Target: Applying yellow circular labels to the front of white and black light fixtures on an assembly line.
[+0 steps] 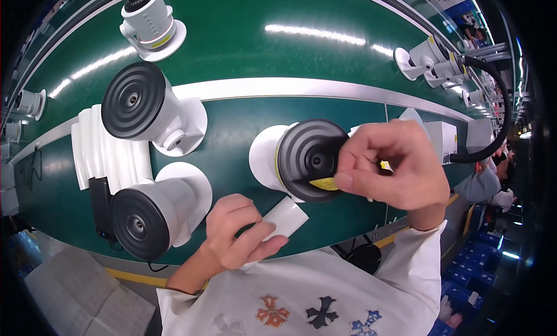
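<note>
A white camera-like device [272,156] with a black, ring-ridged round face [301,156] and a small lens at its centre stands on the green bench in front of me. My right hand [397,168] is closed in a pinch at the right of that face. Thumb and fingertips grip a yellow label [324,184], which lies over the lower rim of the black face. Below and to the left, my left hand [238,231] curls its fingers round the near end of a small white sheet [287,217]. Part of the sheet is hidden behind the fingers.
Two similar devices [133,101] [139,223] stand at the left, beside white padded sleeves [110,144] and a black box-shaped item [101,208]. Beyond a pale rail [290,86], more devices [154,26] [423,57] stand on a green surface. A black hose [502,104] arches at right.
</note>
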The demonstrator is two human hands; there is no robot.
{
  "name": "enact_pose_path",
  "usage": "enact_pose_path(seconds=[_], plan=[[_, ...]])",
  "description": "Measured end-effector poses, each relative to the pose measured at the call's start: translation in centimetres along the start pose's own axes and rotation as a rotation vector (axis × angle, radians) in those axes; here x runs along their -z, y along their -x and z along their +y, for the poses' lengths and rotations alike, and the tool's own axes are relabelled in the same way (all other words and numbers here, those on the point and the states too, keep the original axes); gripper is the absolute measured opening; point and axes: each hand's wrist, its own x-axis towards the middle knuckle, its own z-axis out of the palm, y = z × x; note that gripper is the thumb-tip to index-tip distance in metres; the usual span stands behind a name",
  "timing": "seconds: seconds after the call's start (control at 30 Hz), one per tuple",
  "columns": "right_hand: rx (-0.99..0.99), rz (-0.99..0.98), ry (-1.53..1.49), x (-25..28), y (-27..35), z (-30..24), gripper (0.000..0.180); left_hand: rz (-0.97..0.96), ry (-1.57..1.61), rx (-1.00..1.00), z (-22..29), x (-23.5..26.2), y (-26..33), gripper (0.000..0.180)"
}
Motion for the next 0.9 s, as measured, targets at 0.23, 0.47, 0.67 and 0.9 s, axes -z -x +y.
enact_pose_path(seconds=[0.23, 0.47, 0.67, 0.9], plan=[[-0.146, -0.039, 0.093, 0.2, -1.5, 1.1, 0.012, 0.134, 0.026, 0.066, -0.6, -1.1, -3.4, 0.027], [0.007, 0.03, 0.226, 0.3, -1.4, 2.0, 0.013, -0.007, 0.113, 0.129, -1.2, -1.8, -4.7, 0.027], [0.057, 0.05, 0.256, 0.4, -1.4, 2.4, 0.013, 0.006, 0.126, 0.133, -1.1, -2.1, -4.8, 0.024], [0.055, 0.055, 0.243, 0.3, -1.4, 2.6, 0.012, 0.006, 0.128, 0.132, -1.2, -2.1, -4.7, 0.023]])
